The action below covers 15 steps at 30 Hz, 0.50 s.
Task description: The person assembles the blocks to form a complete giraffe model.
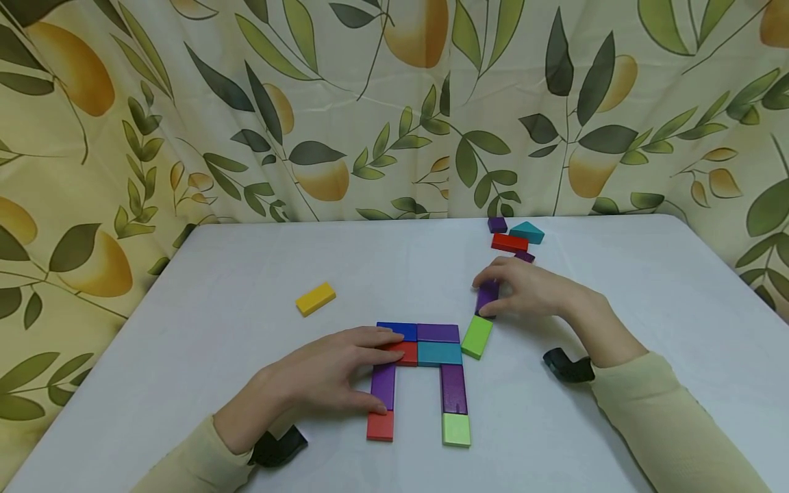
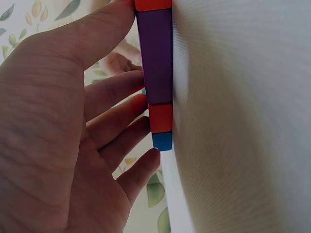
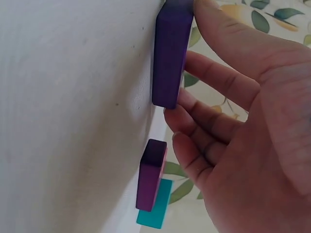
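There are two bare hands (image 1: 325, 368), six purple blocks (image 1: 453, 389), three red rectangular blocks (image 1: 380, 426), two light-green rectangular blocks (image 1: 456, 430), one blue rectangular block (image 1: 396, 329), one teal rectangular block (image 1: 440, 353), one teal triangular block (image 1: 527, 233), one yellow rectangular block (image 1: 316, 299), two black wrist cameras (image 1: 280, 448) and one white-covered table (image 1: 216, 329).

Over my feed, the purple block (image 3: 171, 63) looked smooth with a soft sheen, and the violet block (image 2: 156, 58) looked just as smooth; I could not tell painted wood from plastic. I saw a matt, finely textured white tablecloth (image 1: 259, 274), a smooth cloth curtain (image 1: 394, 185) and a matt fabric sleeve (image 1: 666, 404).
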Motion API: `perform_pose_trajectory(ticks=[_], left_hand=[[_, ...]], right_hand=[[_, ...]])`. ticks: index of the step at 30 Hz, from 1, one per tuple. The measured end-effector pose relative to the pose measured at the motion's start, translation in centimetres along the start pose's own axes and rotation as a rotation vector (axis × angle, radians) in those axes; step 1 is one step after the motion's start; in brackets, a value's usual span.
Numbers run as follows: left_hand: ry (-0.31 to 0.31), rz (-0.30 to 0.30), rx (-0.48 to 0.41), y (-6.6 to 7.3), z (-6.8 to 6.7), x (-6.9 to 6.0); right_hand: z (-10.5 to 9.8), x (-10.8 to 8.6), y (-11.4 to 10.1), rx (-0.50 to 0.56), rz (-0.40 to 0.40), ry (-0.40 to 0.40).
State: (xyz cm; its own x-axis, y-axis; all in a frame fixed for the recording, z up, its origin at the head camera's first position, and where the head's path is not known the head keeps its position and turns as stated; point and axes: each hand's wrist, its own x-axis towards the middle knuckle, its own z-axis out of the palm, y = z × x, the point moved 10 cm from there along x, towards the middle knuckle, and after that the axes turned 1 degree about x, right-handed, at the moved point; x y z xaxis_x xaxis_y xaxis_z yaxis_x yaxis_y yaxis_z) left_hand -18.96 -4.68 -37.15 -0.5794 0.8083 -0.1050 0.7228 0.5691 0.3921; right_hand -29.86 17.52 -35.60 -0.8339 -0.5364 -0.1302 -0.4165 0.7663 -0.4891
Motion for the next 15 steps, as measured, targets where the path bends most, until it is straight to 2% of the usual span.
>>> perform_pose_trajectory(ticks=[15], left_hand=[[-0.008,-0.005,-0.002,0.0,0.02,-0.02]], right_hand=[[0.53,-0.02,-0.29,0.016,-0.005,-0.041]])
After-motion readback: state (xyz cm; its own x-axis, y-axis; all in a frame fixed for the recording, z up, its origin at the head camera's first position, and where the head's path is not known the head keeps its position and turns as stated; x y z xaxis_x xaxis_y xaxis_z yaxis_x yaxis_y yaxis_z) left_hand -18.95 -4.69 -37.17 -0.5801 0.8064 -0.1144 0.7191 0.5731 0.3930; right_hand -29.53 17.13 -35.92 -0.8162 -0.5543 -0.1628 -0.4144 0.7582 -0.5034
